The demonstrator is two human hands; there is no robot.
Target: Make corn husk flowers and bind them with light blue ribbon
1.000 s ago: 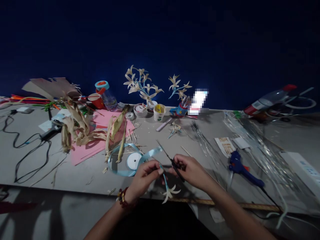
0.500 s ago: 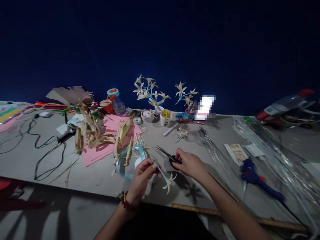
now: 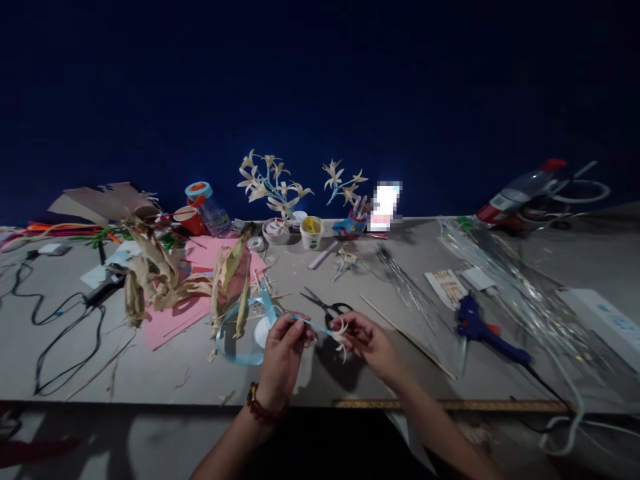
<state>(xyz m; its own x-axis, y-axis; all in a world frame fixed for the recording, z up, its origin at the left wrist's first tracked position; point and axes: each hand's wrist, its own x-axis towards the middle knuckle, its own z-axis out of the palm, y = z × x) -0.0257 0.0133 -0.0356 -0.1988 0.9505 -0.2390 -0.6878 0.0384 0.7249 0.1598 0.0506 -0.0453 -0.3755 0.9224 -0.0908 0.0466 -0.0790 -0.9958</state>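
My left hand (image 3: 289,340) pinches the blue-wrapped stem of a small cream-coloured flower (image 3: 341,337), which looks made of dried husk. The fingers of my right hand (image 3: 366,339) close around the flower head at the stem's right end. Just behind my hands, black-handled scissors (image 3: 327,308) lie on the table with their blades slightly apart. Light blue ribbon (image 3: 240,360) loops on the table to the left of my left hand, beside a white disc (image 3: 261,331) that looks like its roll.
Dried corn husks (image 3: 150,267) lie over pink paper (image 3: 175,320) on the left. Finished flower sprays (image 3: 273,180) stand at the back among small cups (image 3: 313,233). Thin wires (image 3: 407,283), a stick (image 3: 407,337) and a blue glue gun (image 3: 487,333) lie to the right.
My right hand has let go of the scissors, which now lie on the table, and has moved to the flower head. The stem has swung up to nearly level. The view has turned right.
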